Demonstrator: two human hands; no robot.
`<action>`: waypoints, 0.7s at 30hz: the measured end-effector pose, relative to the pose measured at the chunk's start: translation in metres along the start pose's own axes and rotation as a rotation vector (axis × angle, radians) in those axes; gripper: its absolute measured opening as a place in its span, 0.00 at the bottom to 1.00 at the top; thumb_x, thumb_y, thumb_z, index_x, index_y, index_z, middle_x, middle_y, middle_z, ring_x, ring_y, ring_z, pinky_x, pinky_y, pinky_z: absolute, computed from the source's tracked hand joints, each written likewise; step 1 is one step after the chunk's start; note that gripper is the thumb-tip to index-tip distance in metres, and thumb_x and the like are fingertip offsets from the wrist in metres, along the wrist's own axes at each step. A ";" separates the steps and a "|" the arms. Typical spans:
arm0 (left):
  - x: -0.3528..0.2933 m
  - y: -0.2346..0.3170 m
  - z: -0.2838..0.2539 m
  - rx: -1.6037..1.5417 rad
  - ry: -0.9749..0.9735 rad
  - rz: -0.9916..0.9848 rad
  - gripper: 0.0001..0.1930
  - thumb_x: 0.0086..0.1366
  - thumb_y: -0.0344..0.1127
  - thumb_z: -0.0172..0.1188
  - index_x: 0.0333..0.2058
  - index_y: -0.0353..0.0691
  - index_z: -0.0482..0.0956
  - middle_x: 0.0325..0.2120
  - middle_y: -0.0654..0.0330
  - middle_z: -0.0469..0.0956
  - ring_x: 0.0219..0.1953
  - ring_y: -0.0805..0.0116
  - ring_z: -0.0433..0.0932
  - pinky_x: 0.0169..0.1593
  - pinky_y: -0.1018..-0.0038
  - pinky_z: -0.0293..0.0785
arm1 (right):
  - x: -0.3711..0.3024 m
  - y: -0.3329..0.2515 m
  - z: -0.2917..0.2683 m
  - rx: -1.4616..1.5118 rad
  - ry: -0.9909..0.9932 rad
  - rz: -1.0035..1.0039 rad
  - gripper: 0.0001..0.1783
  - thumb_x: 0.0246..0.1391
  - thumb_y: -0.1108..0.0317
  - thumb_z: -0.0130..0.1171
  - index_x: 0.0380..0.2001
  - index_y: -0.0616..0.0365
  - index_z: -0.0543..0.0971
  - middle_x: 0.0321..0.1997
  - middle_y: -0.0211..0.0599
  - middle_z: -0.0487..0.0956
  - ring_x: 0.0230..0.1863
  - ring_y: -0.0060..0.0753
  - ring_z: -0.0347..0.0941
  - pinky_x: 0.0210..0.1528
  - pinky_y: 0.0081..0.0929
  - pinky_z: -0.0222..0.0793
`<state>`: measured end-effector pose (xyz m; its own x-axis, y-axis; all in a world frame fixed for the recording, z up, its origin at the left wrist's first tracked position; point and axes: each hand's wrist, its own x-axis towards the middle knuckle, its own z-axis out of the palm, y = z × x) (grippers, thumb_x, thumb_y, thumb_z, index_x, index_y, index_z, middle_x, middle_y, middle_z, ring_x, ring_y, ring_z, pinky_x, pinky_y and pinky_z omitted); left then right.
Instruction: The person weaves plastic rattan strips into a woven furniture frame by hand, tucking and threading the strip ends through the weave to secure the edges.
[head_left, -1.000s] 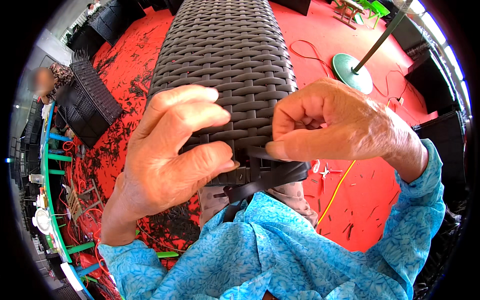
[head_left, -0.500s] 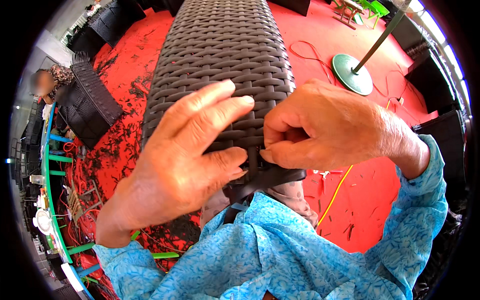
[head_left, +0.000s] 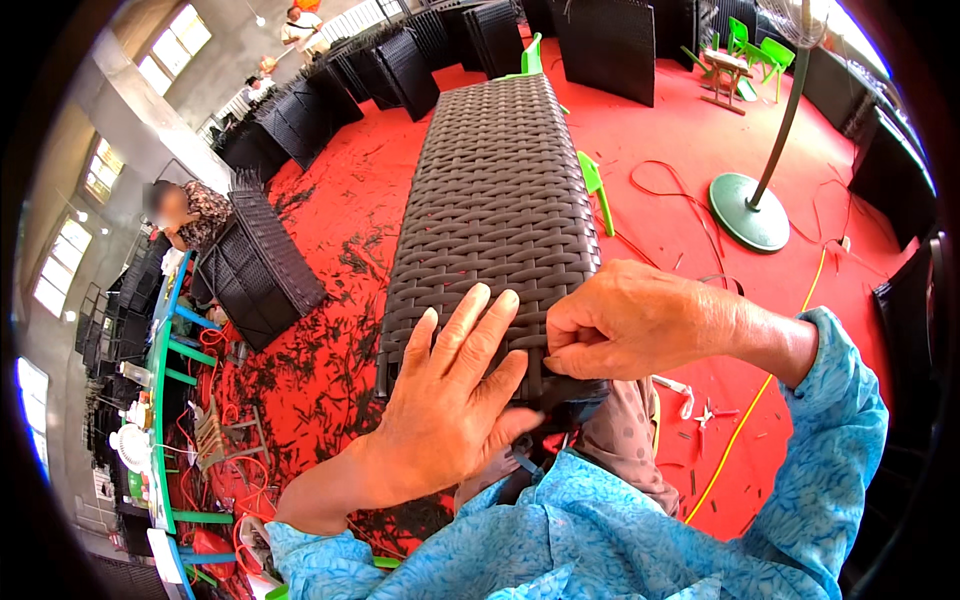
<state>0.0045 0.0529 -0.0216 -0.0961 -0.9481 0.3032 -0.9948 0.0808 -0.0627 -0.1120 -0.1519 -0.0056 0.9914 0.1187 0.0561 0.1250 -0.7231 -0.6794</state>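
Observation:
A long dark brown wicker piece (head_left: 490, 190), woven from flat strands, stretches away in front of me with its near end at my lap. My left hand (head_left: 435, 420) rests on its near end, fingers extended and slightly spread, holding nothing. At the near right corner my right hand (head_left: 645, 320) is closed, with thumb and forefinger pinched against the weave beside an upright strand. Whatever lies in that pinch is hidden by the fingers. Below the right hand, the end face of the piece is dark and partly covered.
Black wicker panels (head_left: 605, 50) line the back. A green round-based stand (head_left: 750, 212) is at right. Red-handled pliers (head_left: 703, 418) lie on the red floor (head_left: 640, 110) by a yellow cable (head_left: 740, 440). Strand scraps litter the left. Another person (head_left: 200, 215) leans over a wicker piece (head_left: 262, 270).
The view has tipped up, showing more of the room. My left hand has flattened lower on the weave, fingers pointing away. My right hand stays pinched at the near right corner.

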 end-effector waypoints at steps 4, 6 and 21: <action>0.006 -0.003 0.004 -0.148 0.079 -0.051 0.12 0.55 0.39 0.63 0.33 0.36 0.79 0.57 0.46 0.64 0.62 0.44 0.59 0.59 0.47 0.55 | -0.004 0.003 0.010 -0.008 0.109 -0.035 0.11 0.46 0.61 0.57 0.22 0.58 0.77 0.20 0.44 0.77 0.26 0.50 0.76 0.29 0.42 0.69; 0.013 -0.007 0.007 -0.307 0.151 -0.087 0.08 0.53 0.35 0.65 0.28 0.37 0.80 0.53 0.49 0.69 0.61 0.46 0.61 0.61 0.53 0.56 | -0.007 0.003 0.013 -0.016 0.152 -0.035 0.11 0.47 0.60 0.58 0.22 0.58 0.76 0.20 0.43 0.77 0.26 0.49 0.76 0.29 0.42 0.70; -0.002 -0.038 -0.003 -0.782 0.232 -0.333 0.05 0.55 0.31 0.64 0.25 0.37 0.79 0.48 0.56 0.74 0.60 0.57 0.64 0.62 0.61 0.56 | -0.017 -0.006 0.017 -0.176 0.256 -0.058 0.17 0.45 0.66 0.67 0.39 0.56 0.76 0.15 0.34 0.69 0.17 0.32 0.68 0.21 0.31 0.61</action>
<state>0.0425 0.0526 -0.0167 0.2832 -0.8805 0.3802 -0.7029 0.0791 0.7069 -0.1305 -0.1385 -0.0148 0.9574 0.0042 0.2887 0.1645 -0.8297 -0.5334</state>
